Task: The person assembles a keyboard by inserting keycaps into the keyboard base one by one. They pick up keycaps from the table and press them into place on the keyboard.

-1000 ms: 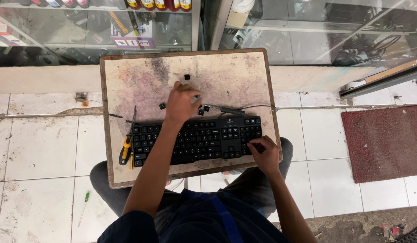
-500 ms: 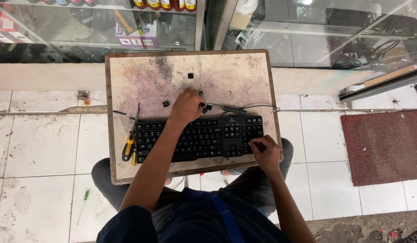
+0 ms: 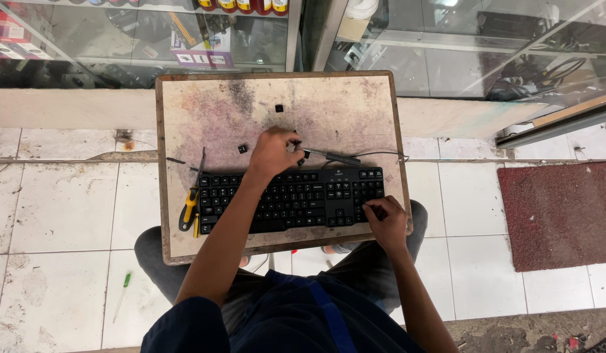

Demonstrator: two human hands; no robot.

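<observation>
A black keyboard (image 3: pixel 296 198) lies across the near half of a worn wooden board (image 3: pixel 211 104) on my lap. My left hand (image 3: pixel 273 151) hovers just beyond the keyboard's far edge, fingers pinched on a small black keycap beside other loose caps. My right hand (image 3: pixel 385 219) rests on the keyboard's near right corner, fingers curled on its edge. Two loose black keycaps (image 3: pixel 279 108) (image 3: pixel 241 150) lie on the bare board. A slim dark tool (image 3: pixel 332 156) lies by the keyboard's cable.
Yellow-handled pliers (image 3: pixel 188 209) and a thin screwdriver lie at the keyboard's left end. A green screwdriver (image 3: pixel 122 294) lies on the white floor tiles at left. A red mat (image 3: pixel 558 216) is on the right, glass display cases behind the board.
My view has shifted slightly; the board now sits a bit further right in view. My left hand stays over the loose keycaps, my right hand on the keyboard's corner.
</observation>
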